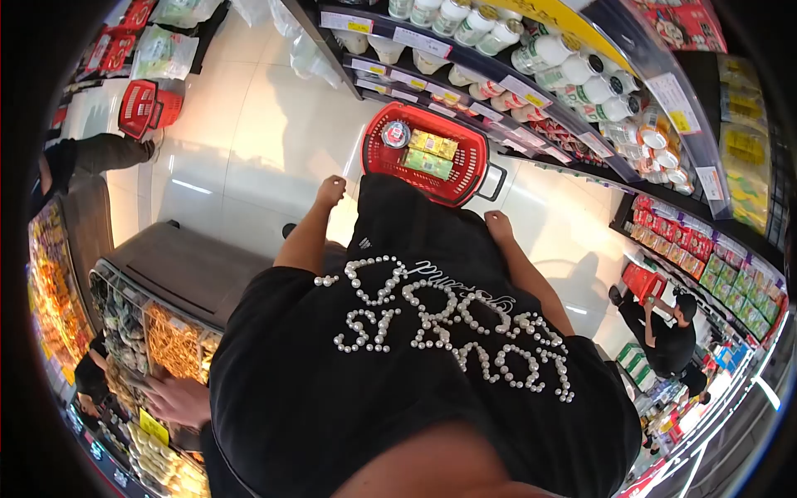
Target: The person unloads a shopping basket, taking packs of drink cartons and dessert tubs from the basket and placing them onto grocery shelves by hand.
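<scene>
My left hand (pixel 332 191) hangs in front of my black shirt on the left, its fingers curled in and nothing visible in it. On the other side is my right hand (pixel 498 226), small in view, below the basket's black handle and apart from it; its fingers are hard to make out. A red basket (pixel 374 149) rests on the floor just beyond my shirt. Inside it lie a round lidded container (pixel 395 134), a yellow pack (pixel 434 144) and a green pack (pixel 427 163). Neither hand touches the basket.
Shelves (pixel 498 76) of bottles and cups run beyond the basket. At lower left, another person's hand (pixel 176 400) is over snack bins (pixel 176 342). A person in black (pixel 671 340) holds a red basket at right; another person's leg (pixel 112 152) shows at left beside a red basket (pixel 149 109).
</scene>
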A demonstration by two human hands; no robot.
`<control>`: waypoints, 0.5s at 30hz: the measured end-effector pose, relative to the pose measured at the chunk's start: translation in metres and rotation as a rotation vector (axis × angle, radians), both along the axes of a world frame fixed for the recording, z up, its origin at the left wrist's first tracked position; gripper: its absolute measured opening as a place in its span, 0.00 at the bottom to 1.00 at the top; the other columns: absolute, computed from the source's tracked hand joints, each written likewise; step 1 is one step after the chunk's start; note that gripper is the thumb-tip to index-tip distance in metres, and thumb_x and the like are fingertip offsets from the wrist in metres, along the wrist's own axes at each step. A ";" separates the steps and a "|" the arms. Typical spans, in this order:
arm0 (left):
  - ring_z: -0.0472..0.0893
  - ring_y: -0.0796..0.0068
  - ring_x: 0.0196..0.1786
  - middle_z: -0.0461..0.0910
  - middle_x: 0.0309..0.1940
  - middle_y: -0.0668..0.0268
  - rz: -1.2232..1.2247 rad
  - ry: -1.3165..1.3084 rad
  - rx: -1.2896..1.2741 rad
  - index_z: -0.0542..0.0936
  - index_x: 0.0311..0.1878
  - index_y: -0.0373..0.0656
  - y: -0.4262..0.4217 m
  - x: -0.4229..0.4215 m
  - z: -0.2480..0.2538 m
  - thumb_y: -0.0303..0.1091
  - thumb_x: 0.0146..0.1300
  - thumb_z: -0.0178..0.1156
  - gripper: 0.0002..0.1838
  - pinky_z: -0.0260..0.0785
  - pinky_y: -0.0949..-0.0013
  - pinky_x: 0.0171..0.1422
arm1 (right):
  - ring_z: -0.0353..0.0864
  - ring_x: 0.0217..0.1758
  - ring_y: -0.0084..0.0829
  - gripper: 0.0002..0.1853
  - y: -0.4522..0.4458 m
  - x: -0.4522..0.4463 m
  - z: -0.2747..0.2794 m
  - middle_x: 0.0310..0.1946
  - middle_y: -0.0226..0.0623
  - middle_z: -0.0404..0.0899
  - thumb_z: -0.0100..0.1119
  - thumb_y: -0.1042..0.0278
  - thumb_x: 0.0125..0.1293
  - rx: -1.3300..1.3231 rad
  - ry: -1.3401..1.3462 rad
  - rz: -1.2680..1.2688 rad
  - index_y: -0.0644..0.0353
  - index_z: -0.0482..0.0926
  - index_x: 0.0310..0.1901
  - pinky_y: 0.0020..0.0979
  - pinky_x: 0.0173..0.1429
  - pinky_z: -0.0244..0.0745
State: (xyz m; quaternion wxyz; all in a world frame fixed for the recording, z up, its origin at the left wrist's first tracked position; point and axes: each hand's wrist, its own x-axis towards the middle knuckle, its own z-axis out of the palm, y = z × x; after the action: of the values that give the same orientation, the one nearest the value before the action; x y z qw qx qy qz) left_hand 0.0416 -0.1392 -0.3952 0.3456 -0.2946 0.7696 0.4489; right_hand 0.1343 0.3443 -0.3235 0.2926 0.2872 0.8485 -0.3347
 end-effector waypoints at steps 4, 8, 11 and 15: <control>0.80 0.73 0.26 0.82 0.30 0.63 0.055 -0.093 0.053 0.80 0.43 0.41 0.058 0.000 0.020 0.43 0.59 0.56 0.16 0.72 0.64 0.28 | 0.82 0.39 0.29 0.18 0.018 -0.009 -0.007 0.36 0.42 0.83 0.54 0.59 0.64 -0.229 0.016 -0.078 0.64 0.80 0.47 0.29 0.47 0.76; 0.78 0.61 0.53 0.80 0.47 0.58 -0.384 -0.027 0.034 0.77 0.58 0.54 0.129 0.054 -0.034 0.52 0.59 0.57 0.25 0.67 0.45 0.57 | 0.83 0.39 0.33 0.16 0.040 0.002 -0.037 0.34 0.39 0.84 0.53 0.58 0.63 -0.267 0.041 -0.049 0.60 0.81 0.45 0.31 0.47 0.76; 0.66 0.53 0.68 0.72 0.61 0.55 -0.683 -0.181 -0.233 0.75 0.60 0.57 0.169 0.089 0.001 0.59 0.57 0.57 0.30 0.57 0.41 0.68 | 0.84 0.43 0.41 0.16 0.045 0.006 -0.047 0.37 0.42 0.85 0.54 0.55 0.61 -0.131 -0.019 0.108 0.56 0.82 0.44 0.35 0.52 0.76; 0.60 0.49 0.71 0.66 0.66 0.57 -0.539 -0.226 -0.237 0.70 0.64 0.64 0.164 0.140 0.007 0.62 0.56 0.58 0.32 0.55 0.36 0.69 | 0.83 0.48 0.42 0.18 0.051 0.010 -0.072 0.42 0.45 0.84 0.58 0.55 0.58 -0.014 -0.199 0.346 0.54 0.81 0.48 0.37 0.55 0.76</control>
State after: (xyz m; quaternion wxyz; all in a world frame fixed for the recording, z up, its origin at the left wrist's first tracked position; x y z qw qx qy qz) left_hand 0.1820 0.0245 -0.3887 0.4986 -0.1660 0.8238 0.2126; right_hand 0.1445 0.3954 -0.3952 0.4302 0.1668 0.8496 -0.2554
